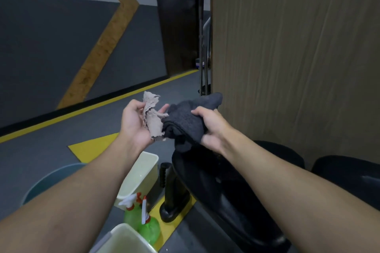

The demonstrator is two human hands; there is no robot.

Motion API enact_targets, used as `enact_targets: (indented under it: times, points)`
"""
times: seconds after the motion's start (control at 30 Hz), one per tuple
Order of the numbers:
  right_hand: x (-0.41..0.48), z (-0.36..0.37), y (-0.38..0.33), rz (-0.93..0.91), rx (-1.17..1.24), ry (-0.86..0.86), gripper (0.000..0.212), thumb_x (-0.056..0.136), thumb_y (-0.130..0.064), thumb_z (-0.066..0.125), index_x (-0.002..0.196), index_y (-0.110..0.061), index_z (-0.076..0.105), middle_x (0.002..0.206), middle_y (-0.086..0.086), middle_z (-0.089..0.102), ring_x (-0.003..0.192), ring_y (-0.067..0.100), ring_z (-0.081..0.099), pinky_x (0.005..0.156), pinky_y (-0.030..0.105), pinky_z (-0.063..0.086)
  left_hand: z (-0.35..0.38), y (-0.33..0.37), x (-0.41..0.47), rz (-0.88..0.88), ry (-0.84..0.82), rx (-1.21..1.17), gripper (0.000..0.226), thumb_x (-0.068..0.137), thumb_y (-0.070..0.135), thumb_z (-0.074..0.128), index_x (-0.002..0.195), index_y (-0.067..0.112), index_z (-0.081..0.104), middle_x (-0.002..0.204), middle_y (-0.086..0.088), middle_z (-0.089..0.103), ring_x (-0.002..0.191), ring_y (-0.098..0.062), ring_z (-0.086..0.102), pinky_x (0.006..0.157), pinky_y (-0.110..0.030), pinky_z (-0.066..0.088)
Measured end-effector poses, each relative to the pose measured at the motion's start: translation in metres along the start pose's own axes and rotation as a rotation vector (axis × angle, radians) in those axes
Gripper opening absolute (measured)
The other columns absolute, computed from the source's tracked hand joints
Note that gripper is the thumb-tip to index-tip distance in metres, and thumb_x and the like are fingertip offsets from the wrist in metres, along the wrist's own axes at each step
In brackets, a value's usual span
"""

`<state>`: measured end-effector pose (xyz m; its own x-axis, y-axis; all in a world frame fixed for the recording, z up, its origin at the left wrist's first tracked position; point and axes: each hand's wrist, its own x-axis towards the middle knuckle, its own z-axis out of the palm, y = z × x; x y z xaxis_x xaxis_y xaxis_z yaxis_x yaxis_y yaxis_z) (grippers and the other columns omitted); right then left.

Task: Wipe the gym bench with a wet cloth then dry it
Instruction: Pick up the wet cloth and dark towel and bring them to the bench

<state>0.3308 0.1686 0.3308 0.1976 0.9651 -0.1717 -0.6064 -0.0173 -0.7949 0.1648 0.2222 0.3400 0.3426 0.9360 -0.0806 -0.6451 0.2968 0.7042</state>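
My left hand holds a small frayed beige cloth against its palm and fingers. My right hand grips a bunched dark grey cloth; the two cloths touch in the middle. Both hands hover above the end of the black padded gym bench, which runs from below the hands toward the lower right. The bench's black leg and foot stand on the floor below.
Two cream plastic bins sit on the floor left of the bench, with two green spray bottles between them and a blue-grey bucket further left. A wood-panel wall rises on the right. Black round pads lie at right.
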Motion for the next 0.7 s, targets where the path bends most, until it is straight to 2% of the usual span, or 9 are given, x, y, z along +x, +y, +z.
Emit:
enact_targets:
  times: [0.13,0.17,0.23,0.3,0.4,0.43,0.5,0.6,0.7]
  points:
    - [0.019,0.001,-0.008,-0.046,0.028,0.046,0.087,0.048,-0.019,0.073,0.133,-0.012,0.054,0.118,0.021,0.069,0.098,0.043,0.07,0.082,0.066,0.053,-0.007,-0.002,0.018,-0.1,-0.136,0.039,0.015,0.082,0.025,0.04,0.091,0.019,0.051,0.113,-0.022,0.065,0.103,-0.042,0.065,0.091,-0.068,0.044]
    - [0.021,0.001,-0.008,-0.044,0.016,0.063,0.084,0.052,-0.024,0.075,0.133,-0.013,0.054,0.118,0.018,0.069,0.099,0.041,0.07,0.083,0.064,0.053,-0.011,-0.005,0.022,-0.12,-0.148,0.059,0.015,0.079,0.023,0.043,0.088,0.017,0.053,0.112,-0.02,0.065,0.103,-0.039,0.065,0.094,-0.069,0.04]
    - [0.021,0.002,-0.005,-0.041,-0.108,0.127,0.062,0.076,-0.037,0.071,0.13,-0.012,0.052,0.116,0.011,0.069,0.1,0.035,0.07,0.088,0.056,0.056,-0.016,-0.011,0.033,-0.161,-0.134,0.129,0.011,0.073,0.022,0.049,0.076,0.014,0.056,0.099,-0.012,0.06,0.093,-0.029,0.061,0.099,-0.054,0.043]
    - [0.023,0.0,0.005,-0.031,-0.307,0.217,0.04,0.095,-0.032,0.058,0.128,-0.012,0.047,0.107,0.007,0.064,0.097,0.03,0.066,0.091,0.045,0.055,-0.024,-0.018,0.037,-0.23,-0.121,0.213,0.016,0.072,0.022,0.048,0.074,0.012,0.06,0.09,-0.012,0.059,0.083,-0.028,0.059,0.088,-0.04,0.05]
    - [0.024,-0.004,0.023,-0.044,-0.463,0.284,0.047,0.093,-0.02,0.061,0.132,-0.006,0.038,0.107,0.01,0.06,0.095,0.026,0.063,0.088,0.041,0.054,-0.04,-0.027,0.044,-0.343,-0.11,0.324,0.026,0.068,0.022,0.049,0.086,0.005,0.059,0.094,-0.018,0.06,0.081,-0.031,0.06,0.08,-0.038,0.051]
    - [0.026,-0.004,0.03,-0.05,-0.552,0.312,0.053,0.091,-0.023,0.064,0.132,-0.007,0.034,0.114,0.011,0.059,0.102,0.028,0.061,0.094,0.043,0.052,-0.044,-0.028,0.046,-0.366,-0.105,0.382,0.026,0.069,0.022,0.048,0.085,0.005,0.06,0.093,-0.018,0.061,0.079,-0.031,0.06,0.079,-0.037,0.05]
    - [0.028,-0.002,0.039,-0.057,-0.973,0.412,0.061,0.085,-0.035,0.067,0.127,-0.011,0.03,0.128,0.01,0.052,0.119,0.032,0.05,0.103,0.047,0.041,-0.045,-0.029,0.049,-0.399,-0.117,0.52,0.027,0.073,0.022,0.045,0.072,0.004,0.065,0.081,-0.018,0.064,0.069,-0.03,0.06,0.071,-0.033,0.048]
    - [0.02,0.003,0.055,-0.148,-1.614,0.535,0.08,0.091,-0.043,0.055,0.152,-0.012,0.013,0.152,0.013,0.026,0.138,0.033,0.024,0.107,0.048,0.026,-0.034,-0.025,0.053,-0.392,-0.146,0.737,0.014,0.058,0.025,0.055,0.063,0.012,0.057,0.071,-0.012,0.057,0.06,-0.026,0.05,0.06,-0.031,0.042]
    - [0.016,-0.004,0.078,-0.22,-1.861,0.412,0.061,0.102,-0.038,0.027,0.157,-0.015,0.013,0.162,0.006,0.014,0.144,0.029,0.014,0.111,0.053,0.016,-0.033,-0.023,0.058,-0.412,-0.135,0.84,0.015,0.056,0.026,0.056,0.064,0.015,0.052,0.073,-0.009,0.053,0.06,-0.024,0.046,0.058,-0.03,0.038]
